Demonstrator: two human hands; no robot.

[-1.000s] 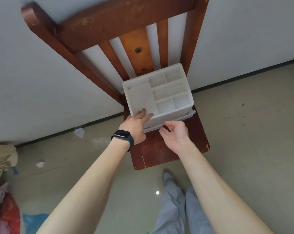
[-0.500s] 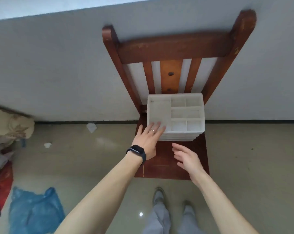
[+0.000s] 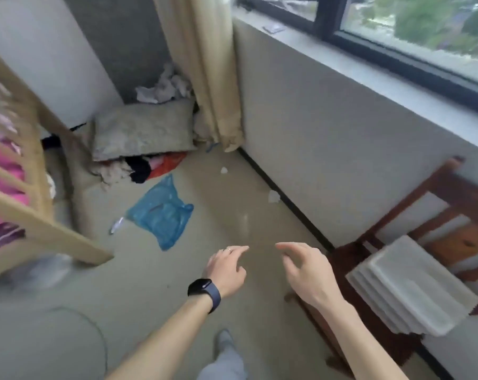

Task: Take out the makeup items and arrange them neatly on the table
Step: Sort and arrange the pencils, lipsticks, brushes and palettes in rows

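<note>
Plainly, left hand (image 3: 226, 267) and right hand (image 3: 306, 272) mid-air, each grip relaxed, empty.

Glossy beige floor (image 3: 232, 215), grey wall (image 3: 328, 133), daylight through a dark-framed window (image 3: 424, 23) above. Cream curtain (image 3: 205, 64) in the corner, grey pillow (image 3: 141, 130) at its foot; blue plastic bag (image 3: 162, 212) flat on floor. Pale railed frame (image 3: 48, 229) left, red-brown chair (image 3: 449, 176) right.

You are wearing a black watch (image 3: 200, 287) on a dark blue strap. You are looking at a white organizer (image 3: 407, 292), a reddish-brown chair (image 3: 413, 200), a bright blue plastic bag (image 3: 161, 212), a cream curtain (image 3: 205, 64), pink cloth (image 3: 2, 165) and a pale beige floor (image 3: 246, 187).
</note>
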